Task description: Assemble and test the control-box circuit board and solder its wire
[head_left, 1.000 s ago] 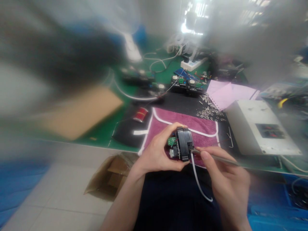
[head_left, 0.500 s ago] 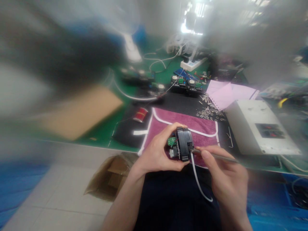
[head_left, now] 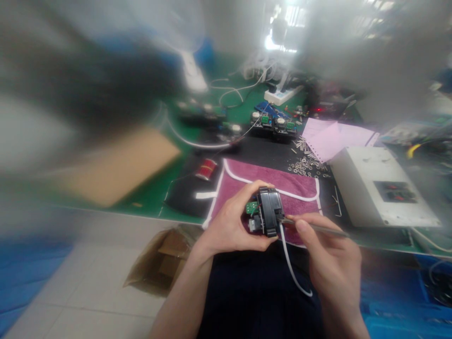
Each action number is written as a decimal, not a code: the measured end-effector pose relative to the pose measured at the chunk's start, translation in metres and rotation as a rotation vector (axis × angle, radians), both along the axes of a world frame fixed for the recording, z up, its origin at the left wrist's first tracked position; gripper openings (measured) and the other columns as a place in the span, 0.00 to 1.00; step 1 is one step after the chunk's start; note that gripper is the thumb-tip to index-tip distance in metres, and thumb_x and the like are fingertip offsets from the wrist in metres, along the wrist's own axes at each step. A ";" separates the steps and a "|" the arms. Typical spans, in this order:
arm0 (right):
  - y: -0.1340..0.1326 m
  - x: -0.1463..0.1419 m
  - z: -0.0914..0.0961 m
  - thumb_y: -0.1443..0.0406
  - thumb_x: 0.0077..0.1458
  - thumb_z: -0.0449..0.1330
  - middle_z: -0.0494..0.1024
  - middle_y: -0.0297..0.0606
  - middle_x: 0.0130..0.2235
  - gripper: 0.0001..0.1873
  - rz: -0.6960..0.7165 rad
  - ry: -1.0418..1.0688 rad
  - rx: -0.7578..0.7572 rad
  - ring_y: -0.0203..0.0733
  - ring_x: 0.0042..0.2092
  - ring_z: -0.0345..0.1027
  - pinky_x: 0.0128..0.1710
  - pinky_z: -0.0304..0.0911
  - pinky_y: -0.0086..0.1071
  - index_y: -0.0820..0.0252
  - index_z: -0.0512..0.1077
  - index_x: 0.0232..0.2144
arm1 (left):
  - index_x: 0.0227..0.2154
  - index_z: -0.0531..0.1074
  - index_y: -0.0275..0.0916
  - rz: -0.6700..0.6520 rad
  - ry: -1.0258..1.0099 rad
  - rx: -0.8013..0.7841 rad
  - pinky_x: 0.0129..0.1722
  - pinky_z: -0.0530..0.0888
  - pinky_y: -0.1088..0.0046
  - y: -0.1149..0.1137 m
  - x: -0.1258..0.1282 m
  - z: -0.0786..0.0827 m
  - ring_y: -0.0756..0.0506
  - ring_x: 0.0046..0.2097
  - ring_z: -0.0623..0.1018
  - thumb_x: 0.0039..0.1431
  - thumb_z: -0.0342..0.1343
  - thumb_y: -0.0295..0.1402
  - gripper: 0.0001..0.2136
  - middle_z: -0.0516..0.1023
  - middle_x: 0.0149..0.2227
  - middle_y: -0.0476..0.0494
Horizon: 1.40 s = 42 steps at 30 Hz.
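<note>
My left hand (head_left: 236,219) is closed around a black plastic device (head_left: 270,212), thumb below and fingers above. A small green circuit board (head_left: 252,207) shows on its left side, and a white cable (head_left: 289,259) hangs down from its right side. Pinched in my right hand (head_left: 328,254) is a pair of thin metal tweezers (head_left: 326,230). Their tip meets the device close to where the cable enters; what it touches there is too small to make out. Beneath both hands lies a purple cloth (head_left: 240,188) with white edging.
Right of the cloth stands a white metal box (head_left: 367,188); loose small metal parts (head_left: 307,165) and pink papers (head_left: 339,136) lie behind it. A red wire spool (head_left: 206,169) sits to the left. Circuit assemblies (head_left: 273,123) and a power strip (head_left: 282,95) are farther back.
My right hand has shifted very slightly left, the tweezers still at the device. A small red light now shows at the back right. My left hand and the device hold their place.
</note>
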State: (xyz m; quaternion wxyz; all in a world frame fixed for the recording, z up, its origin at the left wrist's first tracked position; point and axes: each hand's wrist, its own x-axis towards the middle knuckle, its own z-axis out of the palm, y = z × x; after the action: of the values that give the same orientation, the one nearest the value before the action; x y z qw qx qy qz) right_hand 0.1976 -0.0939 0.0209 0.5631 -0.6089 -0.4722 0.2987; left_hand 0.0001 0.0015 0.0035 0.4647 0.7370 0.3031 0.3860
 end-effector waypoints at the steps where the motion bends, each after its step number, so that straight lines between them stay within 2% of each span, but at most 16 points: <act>1: 0.000 0.000 0.000 0.61 0.64 0.70 0.88 0.36 0.43 0.06 -0.001 -0.001 0.001 0.44 0.45 0.84 0.43 0.78 0.32 0.53 0.84 0.43 | 0.66 0.63 0.49 0.000 0.000 0.000 0.67 0.73 0.55 0.000 0.000 0.000 0.34 0.65 0.76 0.46 0.76 0.33 0.44 0.74 0.65 0.41; 11: -0.001 -0.001 0.002 0.62 0.65 0.70 0.88 0.35 0.44 0.06 0.025 0.024 0.010 0.42 0.45 0.84 0.44 0.77 0.29 0.52 0.84 0.44 | 0.66 0.63 0.48 0.002 0.002 0.001 0.67 0.73 0.55 0.000 0.000 0.001 0.33 0.65 0.77 0.47 0.76 0.34 0.43 0.74 0.64 0.40; 21: -0.006 -0.004 0.006 0.60 0.64 0.71 0.88 0.33 0.41 0.06 -0.045 -0.078 0.037 0.41 0.40 0.84 0.41 0.80 0.30 0.51 0.84 0.42 | 0.65 0.65 0.48 0.027 -0.007 -0.015 0.63 0.77 0.57 -0.001 0.001 0.002 0.35 0.61 0.79 0.46 0.75 0.34 0.42 0.76 0.62 0.41; 25: -0.008 0.004 0.013 0.57 0.64 0.71 0.87 0.36 0.37 0.09 -0.215 -0.144 0.054 0.43 0.34 0.82 0.36 0.79 0.34 0.56 0.85 0.39 | 0.65 0.65 0.48 0.015 -0.029 -0.019 0.62 0.78 0.58 -0.001 0.001 0.001 0.35 0.59 0.80 0.47 0.75 0.33 0.42 0.76 0.61 0.42; 27: -0.003 0.012 0.014 0.56 0.64 0.70 0.86 0.38 0.37 0.12 -0.337 -0.192 0.089 0.44 0.34 0.81 0.38 0.78 0.37 0.58 0.84 0.41 | 0.65 0.65 0.49 0.014 -0.034 -0.016 0.62 0.77 0.59 -0.002 0.001 0.001 0.36 0.60 0.80 0.47 0.75 0.33 0.42 0.76 0.62 0.42; 29: 0.004 0.022 0.013 0.54 0.65 0.69 0.86 0.40 0.39 0.14 -0.394 -0.289 0.114 0.45 0.37 0.81 0.42 0.77 0.39 0.58 0.84 0.43 | 0.65 0.65 0.49 0.021 -0.032 -0.013 0.62 0.77 0.59 -0.001 0.001 0.001 0.36 0.60 0.79 0.47 0.75 0.33 0.42 0.75 0.62 0.42; 31: 0.012 0.033 0.009 0.53 0.65 0.69 0.85 0.40 0.40 0.14 -0.374 -0.437 0.100 0.45 0.39 0.80 0.44 0.75 0.39 0.58 0.84 0.42 | 0.65 0.65 0.49 0.024 -0.031 -0.013 0.62 0.77 0.59 -0.001 0.001 0.001 0.36 0.60 0.79 0.47 0.76 0.33 0.42 0.76 0.62 0.42; 35: 0.023 0.053 -0.005 0.53 0.67 0.67 0.83 0.40 0.39 0.15 -0.283 -0.644 0.055 0.43 0.39 0.78 0.41 0.71 0.36 0.58 0.85 0.40 | 0.65 0.65 0.48 0.011 -0.023 -0.036 0.58 0.79 0.60 -0.001 0.001 0.004 0.38 0.55 0.81 0.47 0.75 0.33 0.41 0.77 0.59 0.42; 42: 0.026 0.057 -0.038 0.55 0.67 0.68 0.83 0.38 0.39 0.12 -0.160 -0.529 0.060 0.43 0.40 0.78 0.41 0.68 0.35 0.57 0.84 0.41 | 0.65 0.66 0.47 0.017 -0.036 -0.047 0.62 0.77 0.59 -0.002 0.002 0.003 0.36 0.59 0.79 0.47 0.75 0.33 0.41 0.76 0.62 0.41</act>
State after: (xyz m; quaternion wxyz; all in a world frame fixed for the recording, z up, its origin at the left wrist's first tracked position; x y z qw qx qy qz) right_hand 0.2551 -0.0676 -0.0170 0.4599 -0.6840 -0.5619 0.0699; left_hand 0.0025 -0.0001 0.0069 0.4839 0.7162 0.3099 0.3961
